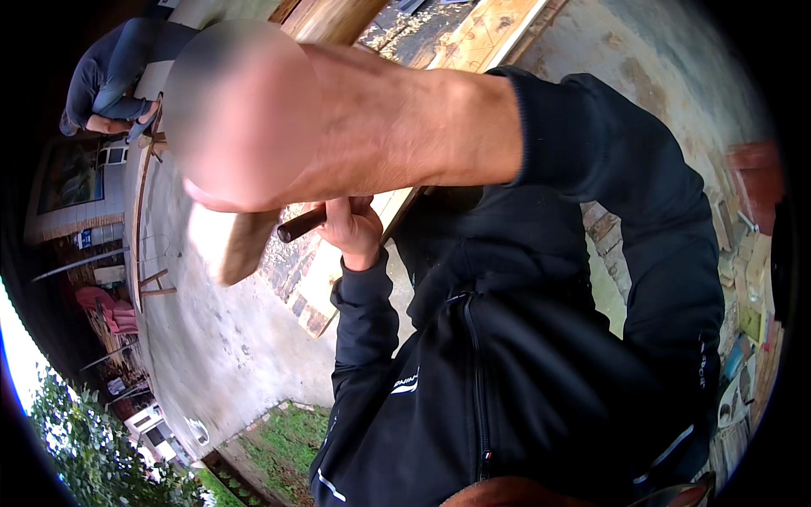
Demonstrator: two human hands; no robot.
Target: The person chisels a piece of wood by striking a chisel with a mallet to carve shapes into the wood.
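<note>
Raised close in front of me, my right hand (253,127) covers much of the upper left, and its fingers are blurred. A pale, blocky wooden tool (245,247), smeared by motion, sticks out below that hand, which appears closed on it; the rest of the tool is hidden. Lower down and behind, my left hand (353,232) is wrapped round a dark brown, round tool handle (302,223). The handle's far end is hidden by my hand and right forearm. Under my left hand runs a long wooden plank (317,304), partly covered by my arm.
Wood shavings and more timber (494,34) lie at the top. A person (127,72) bends over at the upper left. A sawhorse-like wooden stand (155,283) is on the concrete at left. At the far right are a reddish container (756,186) and scattered wood pieces.
</note>
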